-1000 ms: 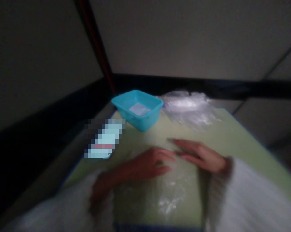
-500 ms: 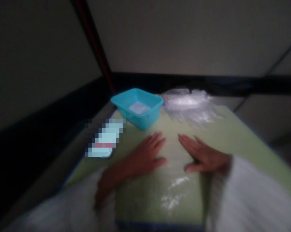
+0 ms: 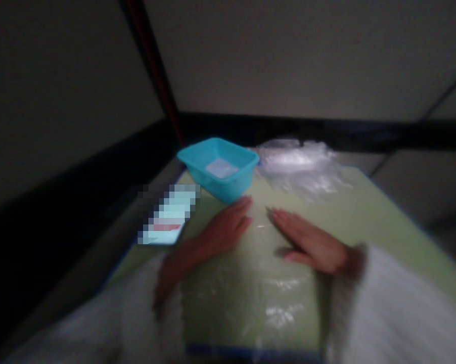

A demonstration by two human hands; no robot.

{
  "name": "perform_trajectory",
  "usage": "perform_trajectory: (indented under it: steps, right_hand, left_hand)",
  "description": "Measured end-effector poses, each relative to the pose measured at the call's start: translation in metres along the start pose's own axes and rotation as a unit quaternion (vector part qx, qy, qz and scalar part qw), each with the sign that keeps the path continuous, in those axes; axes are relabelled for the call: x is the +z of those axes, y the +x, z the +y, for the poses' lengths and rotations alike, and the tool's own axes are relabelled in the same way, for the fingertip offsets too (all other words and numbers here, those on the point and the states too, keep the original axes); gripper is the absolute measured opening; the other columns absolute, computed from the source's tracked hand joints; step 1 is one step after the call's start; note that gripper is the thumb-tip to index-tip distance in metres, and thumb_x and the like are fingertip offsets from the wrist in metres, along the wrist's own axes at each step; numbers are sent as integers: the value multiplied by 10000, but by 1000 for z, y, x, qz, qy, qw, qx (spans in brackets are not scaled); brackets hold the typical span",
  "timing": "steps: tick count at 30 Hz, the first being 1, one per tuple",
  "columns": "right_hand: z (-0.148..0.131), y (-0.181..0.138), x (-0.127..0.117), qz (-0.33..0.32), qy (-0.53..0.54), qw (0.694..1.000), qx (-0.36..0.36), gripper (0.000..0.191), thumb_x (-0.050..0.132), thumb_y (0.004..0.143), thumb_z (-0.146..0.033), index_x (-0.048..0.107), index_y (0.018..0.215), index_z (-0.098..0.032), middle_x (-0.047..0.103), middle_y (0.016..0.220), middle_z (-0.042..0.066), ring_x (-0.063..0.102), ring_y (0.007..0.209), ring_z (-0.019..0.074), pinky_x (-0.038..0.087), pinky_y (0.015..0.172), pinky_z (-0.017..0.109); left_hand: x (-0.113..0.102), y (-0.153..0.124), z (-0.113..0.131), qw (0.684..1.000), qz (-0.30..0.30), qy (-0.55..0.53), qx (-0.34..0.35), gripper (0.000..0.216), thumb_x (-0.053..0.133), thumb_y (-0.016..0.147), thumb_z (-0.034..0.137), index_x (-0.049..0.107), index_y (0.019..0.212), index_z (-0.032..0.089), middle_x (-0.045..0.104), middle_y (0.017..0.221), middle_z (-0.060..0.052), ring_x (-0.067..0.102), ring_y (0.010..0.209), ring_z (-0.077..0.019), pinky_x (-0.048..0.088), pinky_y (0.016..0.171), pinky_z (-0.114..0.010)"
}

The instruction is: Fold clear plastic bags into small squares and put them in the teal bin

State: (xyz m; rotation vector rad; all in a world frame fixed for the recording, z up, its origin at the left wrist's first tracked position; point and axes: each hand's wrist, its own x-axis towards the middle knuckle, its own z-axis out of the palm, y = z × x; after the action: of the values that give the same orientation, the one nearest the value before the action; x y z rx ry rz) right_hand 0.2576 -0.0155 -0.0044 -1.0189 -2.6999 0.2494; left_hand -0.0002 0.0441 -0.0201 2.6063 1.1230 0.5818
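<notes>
A clear plastic bag (image 3: 251, 288) lies flat on the pale green tabletop (image 3: 375, 217), its surface showing shiny glints. My left hand (image 3: 226, 225) rests with outstretched fingers at the bag's far left part, fingertips just in front of the turquoise basket (image 3: 231, 187). Opposite it, my right hand (image 3: 313, 242) lies on the far right part of the bag, fingers straight and thumb apart. Neither hand grips anything. The bag's exact outline is hard to make out in the dim, blurred picture.
Inside the basket lies a white piece (image 3: 222, 168), too blurred to name. A pile of clear plastic bags (image 3: 304, 167) sits at the back of the table. A phone-like device with a lit, pixelated screen (image 3: 171, 215) lies at the left edge. Walls stand behind.
My left hand has slid slightly farther away, towards the basket, and its thumb no longer shows apart. My right hand has shifted a little to the left.
</notes>
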Motion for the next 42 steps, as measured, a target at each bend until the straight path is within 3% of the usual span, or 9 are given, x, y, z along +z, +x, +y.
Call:
perform_trajectory:
  steps: [7,17,20,23,26,29,33,39,42]
  right_hand:
    - [-15,12,20,16,-45,998,37,825,334,907,-595,45,1483,-81,176,1502,214,179,1391,284,246,1115,482]
    - [4,-12,31,68,-102,990,73,834,311,895,-628,18,1492,-124,247,1495,191,253,1370,296,307,1090,451]
    - [10,-22,28,80,-88,989,93,826,305,887,-644,101,1489,-117,260,1491,198,263,1367,309,316,1079,469]
    - [13,-25,15,74,-25,989,122,805,324,873,-658,277,1442,-90,334,1453,222,329,1335,335,352,1044,505]
    - [17,-18,0,109,75,972,195,630,387,896,-576,437,1341,-134,518,1331,179,519,1191,292,437,971,458]
    - [28,-7,-6,182,125,939,263,402,455,880,-489,622,1020,-152,667,1008,132,642,873,245,516,781,397]
    - [44,2,1,214,140,925,280,277,537,789,-449,596,737,-183,628,739,74,581,638,207,485,589,346]
    - [43,4,2,210,165,928,259,257,509,793,-414,553,670,-193,603,656,47,560,587,181,468,548,313]
    - [38,5,-4,214,174,928,251,250,490,817,-406,559,715,-188,626,670,46,578,589,175,479,541,300]
  left_hand:
    - [7,-8,14,992,-57,69,92,606,363,936,417,290,1401,36,249,1494,-193,194,1406,-247,227,1147,-409]
    - [3,-6,14,988,-85,116,64,621,382,916,462,307,1398,78,239,1501,-178,152,1411,-294,192,1132,-442]
    - [2,-6,13,991,-88,90,54,612,414,905,451,328,1393,93,250,1502,-161,151,1410,-304,188,1133,-443]
    - [5,-3,6,999,-46,-1,26,548,408,910,393,369,1366,91,294,1485,-164,224,1397,-270,237,1123,-422]
    - [5,6,-7,989,72,-102,-79,395,378,911,289,498,1241,108,521,1321,-148,479,1239,-226,389,1029,-387]
    - [3,17,-16,976,126,-114,-137,259,421,862,186,601,1038,125,640,1074,-100,593,1010,-202,466,916,-364]
    - [0,26,-18,977,131,-99,-139,143,511,769,105,625,849,134,620,959,-72,571,934,-194,454,897,-359]
    - [2,31,-15,975,139,-113,-133,126,508,754,83,556,658,148,564,800,-38,544,839,-173,451,858,-351]
    - [1,31,-13,970,148,-140,-133,130,476,792,111,541,689,155,585,796,-29,554,808,-156,466,815,-326]
